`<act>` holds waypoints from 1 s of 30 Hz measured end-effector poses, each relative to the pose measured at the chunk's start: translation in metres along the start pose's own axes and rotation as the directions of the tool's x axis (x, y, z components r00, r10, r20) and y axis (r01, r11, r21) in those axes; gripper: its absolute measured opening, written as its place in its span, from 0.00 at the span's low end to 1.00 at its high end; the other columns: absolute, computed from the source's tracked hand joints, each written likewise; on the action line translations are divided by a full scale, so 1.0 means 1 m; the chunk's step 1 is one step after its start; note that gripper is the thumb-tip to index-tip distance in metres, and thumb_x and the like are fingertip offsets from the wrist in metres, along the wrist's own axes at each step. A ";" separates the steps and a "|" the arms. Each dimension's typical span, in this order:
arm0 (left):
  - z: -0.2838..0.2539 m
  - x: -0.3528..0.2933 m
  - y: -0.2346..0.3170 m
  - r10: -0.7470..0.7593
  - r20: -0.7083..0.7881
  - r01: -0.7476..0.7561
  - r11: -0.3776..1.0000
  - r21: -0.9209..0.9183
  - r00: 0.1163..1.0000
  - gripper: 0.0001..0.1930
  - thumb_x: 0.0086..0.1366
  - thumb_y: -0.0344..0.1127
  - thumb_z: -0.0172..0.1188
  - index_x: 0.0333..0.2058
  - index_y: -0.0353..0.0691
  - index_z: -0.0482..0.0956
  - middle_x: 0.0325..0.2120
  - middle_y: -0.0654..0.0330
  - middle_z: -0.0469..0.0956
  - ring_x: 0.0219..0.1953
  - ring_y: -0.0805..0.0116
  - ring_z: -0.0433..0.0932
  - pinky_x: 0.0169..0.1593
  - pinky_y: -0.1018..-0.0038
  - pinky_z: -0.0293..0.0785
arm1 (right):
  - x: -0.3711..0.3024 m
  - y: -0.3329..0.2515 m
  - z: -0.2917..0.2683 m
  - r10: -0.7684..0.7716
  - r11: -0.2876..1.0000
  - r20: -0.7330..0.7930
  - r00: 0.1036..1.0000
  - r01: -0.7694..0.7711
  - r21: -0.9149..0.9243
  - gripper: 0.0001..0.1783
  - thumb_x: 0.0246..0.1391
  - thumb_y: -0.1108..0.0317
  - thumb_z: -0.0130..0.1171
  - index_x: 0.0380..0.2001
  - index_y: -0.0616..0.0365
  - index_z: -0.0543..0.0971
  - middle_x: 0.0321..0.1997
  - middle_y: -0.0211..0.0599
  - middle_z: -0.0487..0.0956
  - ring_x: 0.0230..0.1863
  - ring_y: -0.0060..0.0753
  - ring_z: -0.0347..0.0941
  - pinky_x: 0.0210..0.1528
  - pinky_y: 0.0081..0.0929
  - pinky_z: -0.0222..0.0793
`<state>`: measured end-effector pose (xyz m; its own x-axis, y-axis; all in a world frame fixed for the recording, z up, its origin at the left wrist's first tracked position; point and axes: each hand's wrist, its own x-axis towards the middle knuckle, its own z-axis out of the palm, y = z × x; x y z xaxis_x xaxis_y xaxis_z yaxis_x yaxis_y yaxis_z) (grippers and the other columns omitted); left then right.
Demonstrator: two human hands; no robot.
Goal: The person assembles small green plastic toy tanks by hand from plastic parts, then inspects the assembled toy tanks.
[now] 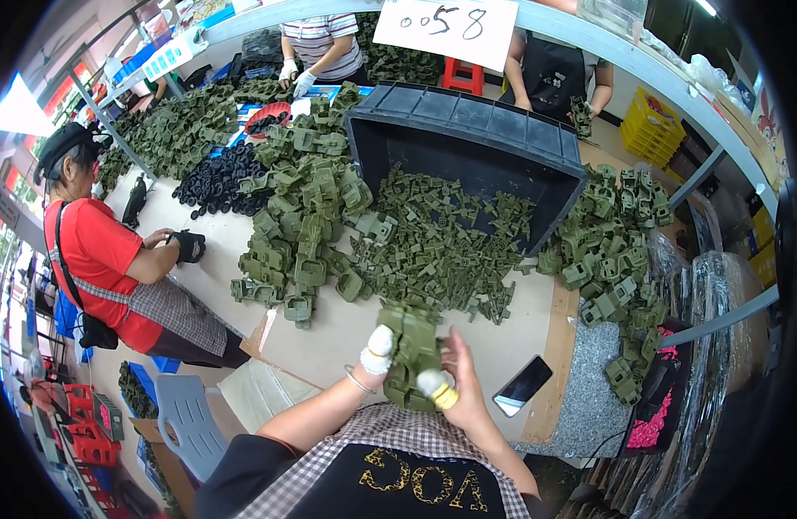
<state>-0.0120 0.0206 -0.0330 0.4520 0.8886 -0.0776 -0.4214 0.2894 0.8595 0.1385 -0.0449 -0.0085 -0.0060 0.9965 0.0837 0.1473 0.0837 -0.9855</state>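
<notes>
A dark green plastic toy vehicle body point(404, 346) is held between my hands, just in front of my checked apron. My left hand point(377, 353), partly wrapped in white covering, grips its left side. My right hand point(461, 381), its thumb wrapped in white and yellow, is closed on the right side. The fingertips behind the toy are hidden. Beyond it, a large black bin point(468, 130) lies tipped on its side, with many small green plastic parts point(442, 238) spilling onto the table. Larger green vehicle shells point(308, 216) are heaped left of these parts.
More green shells point(619, 229) pile up at the right, beside a pink-filled box point(649, 428). A phone point(523, 386) lies right of my hands. Black wheels point(221, 179) form a heap at left. A co-worker in red point(100, 251) stands at left; others work across the table.
</notes>
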 end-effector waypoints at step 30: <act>-0.014 -0.007 -0.061 -0.016 -0.010 0.019 0.957 0.288 1.000 0.23 0.59 0.39 0.48 0.52 0.39 0.58 0.48 0.58 0.64 0.51 0.68 0.63 0.54 0.74 0.57 | 0.010 0.045 0.022 0.005 1.000 -0.158 0.987 -0.009 -0.023 0.38 0.43 0.65 0.56 0.54 0.64 0.50 0.53 0.49 0.56 0.55 0.44 0.55 0.55 0.32 0.53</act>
<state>-0.0002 0.0018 -0.0924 0.4512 0.8872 -0.0966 -0.1683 0.1909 0.9671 0.1231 -0.0305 -0.0554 0.1510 0.9834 0.1009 0.1703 0.0747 -0.9825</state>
